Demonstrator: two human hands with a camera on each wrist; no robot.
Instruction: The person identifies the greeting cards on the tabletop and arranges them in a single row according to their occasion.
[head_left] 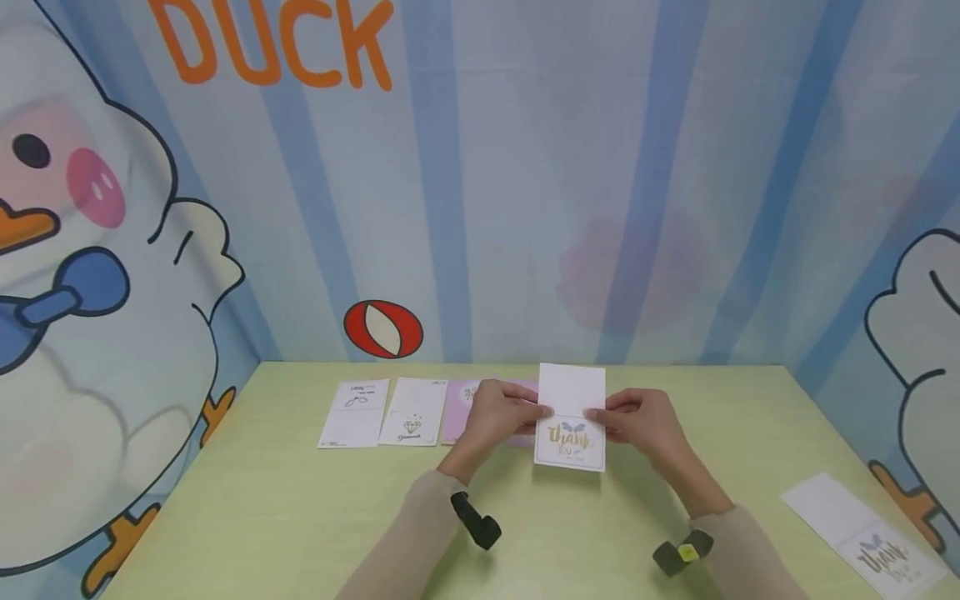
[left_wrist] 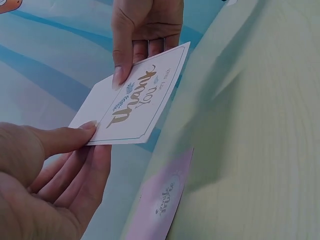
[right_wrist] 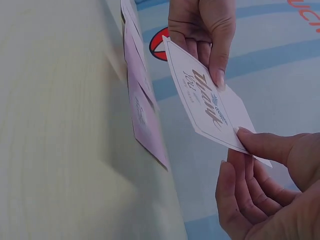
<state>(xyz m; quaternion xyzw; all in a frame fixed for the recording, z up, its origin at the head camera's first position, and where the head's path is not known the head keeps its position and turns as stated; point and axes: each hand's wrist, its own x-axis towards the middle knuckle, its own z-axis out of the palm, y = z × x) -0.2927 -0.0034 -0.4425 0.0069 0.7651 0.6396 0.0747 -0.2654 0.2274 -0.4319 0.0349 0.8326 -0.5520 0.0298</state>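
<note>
A white thank-you card (head_left: pixel 570 442) with gold lettering and blue-grey leaves is held up above the table, with a fold line across its middle. My left hand (head_left: pixel 487 425) pinches its left edge near the fold, thumb on the printed face and fingers behind. On the opposite edge my right hand (head_left: pixel 651 423) pinches it the same way. Both wrist views show the thumbs on the card (left_wrist: pixel 135 105) and the fingers under it. Beyond the left hand lies a pink card (head_left: pixel 454 421), partly hidden by that hand; another pink card (right_wrist: pixel 142 120) overlaps it.
Two white cards, one with a small heart-word drawing (head_left: pixel 354 414) and one with a diamond (head_left: pixel 412 421), lie in a row at the table's back left. Another thank-you card (head_left: pixel 832 512) lies at the front right. A duck-printed curtain (head_left: pixel 517 208) borders the table (head_left: pixel 262 500).
</note>
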